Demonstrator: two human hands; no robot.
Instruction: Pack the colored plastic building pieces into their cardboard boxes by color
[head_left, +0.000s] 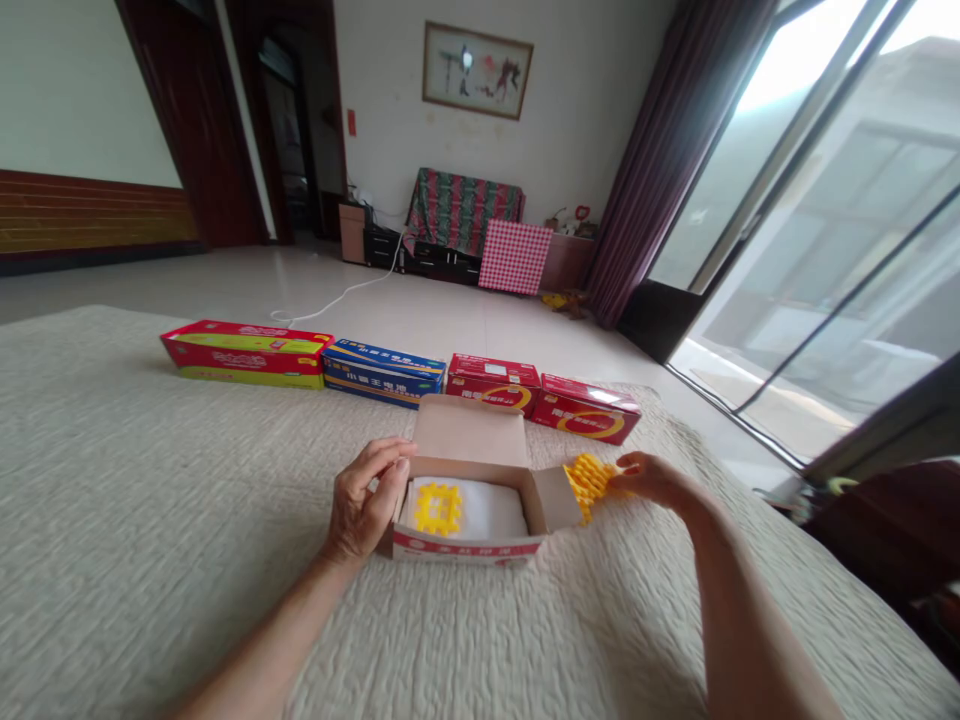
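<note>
An open cardboard box (466, 549) stands on the quilted cover, its lid folded back and a side flap (561, 497) out to the right. Inside, one yellow square plastic piece (438, 510) with notched edges lies at the left on white lining (491, 508). My left hand (367, 497) grips the box's left wall, with thumb and fingers at its upper edge. Beyond the right flap is a heap of similar yellow pieces (588, 478). At the heap's right edge my right hand (651, 480) pinches a yellow piece, partly hidden by the fingers.
Behind the open box stand a red and green box (251, 355), a blue box (384, 374) and two red boxes (493, 382) in a row. The quilted cover (225, 500) ends just past them. A glass door (825, 220) is at the right.
</note>
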